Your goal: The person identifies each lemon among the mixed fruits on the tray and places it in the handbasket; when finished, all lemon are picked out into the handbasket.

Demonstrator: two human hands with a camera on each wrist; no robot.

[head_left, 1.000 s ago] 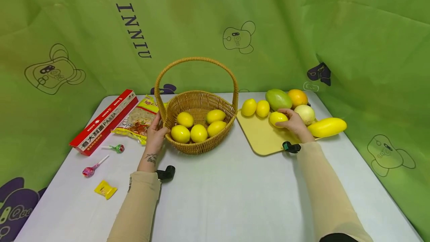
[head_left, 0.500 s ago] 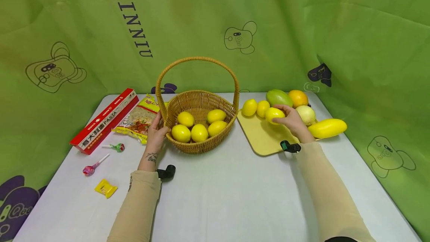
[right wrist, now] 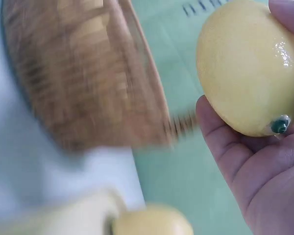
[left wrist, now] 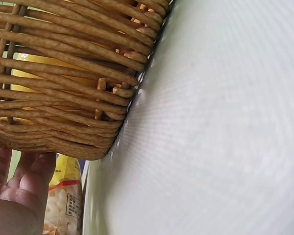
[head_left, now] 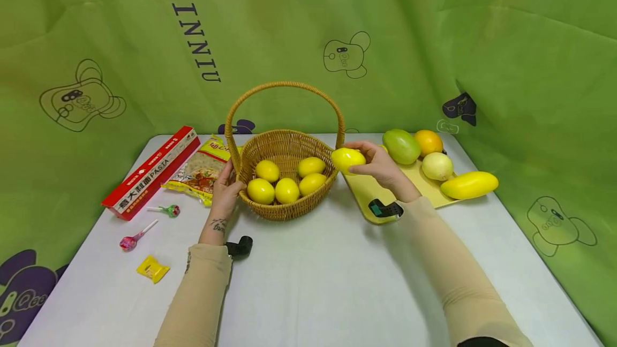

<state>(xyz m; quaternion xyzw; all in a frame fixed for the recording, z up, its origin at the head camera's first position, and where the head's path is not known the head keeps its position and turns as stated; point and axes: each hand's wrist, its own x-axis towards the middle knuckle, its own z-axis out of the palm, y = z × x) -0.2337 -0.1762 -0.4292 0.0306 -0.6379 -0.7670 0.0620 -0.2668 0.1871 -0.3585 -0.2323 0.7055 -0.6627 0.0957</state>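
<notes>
Lemon [head_left: 348, 160] up in the air now, gripped in the right hand [head_left: 378, 165] w/ thumb and fingers curled round it, sitting right at the right-hand rim of the wicker basket [head_left: 284, 205], just above the near-left corner of the yellow board [head_left: 366, 194]. Right wrist view confirms: fingers wrapped round the lemon [right wrist: 247, 66], green stem nub facing the palm, basket wall blurred to the left.

Left hand [head_left: 224, 191] is on the basket's left side, fingers laid flat against the weave, nothing pinched; left wrist view shows the palm [left wrist: 19, 188] beside the woven wall [left wrist: 63, 73], fingers fairly straight.

Inside the basket: five lemons [head_left: 286, 190] bunched tog. toward the near side. Tall handle [head_left: 284, 87] arches over them.

On the board behind the right hand: green mango [head_left: 401, 146], orange [head_left: 428, 142], pale round fruit [head_left: 437, 166], long yellow fruit [head_left: 468, 185] at the right edge.

Left of the table [head_left: 313, 277]: red pasta box [head_left: 151, 173], snack bag [head_left: 200, 170] touching the box, two lollipops [head_left: 137, 237], small yellow sachet [head_left: 152, 269] near the front.
</notes>
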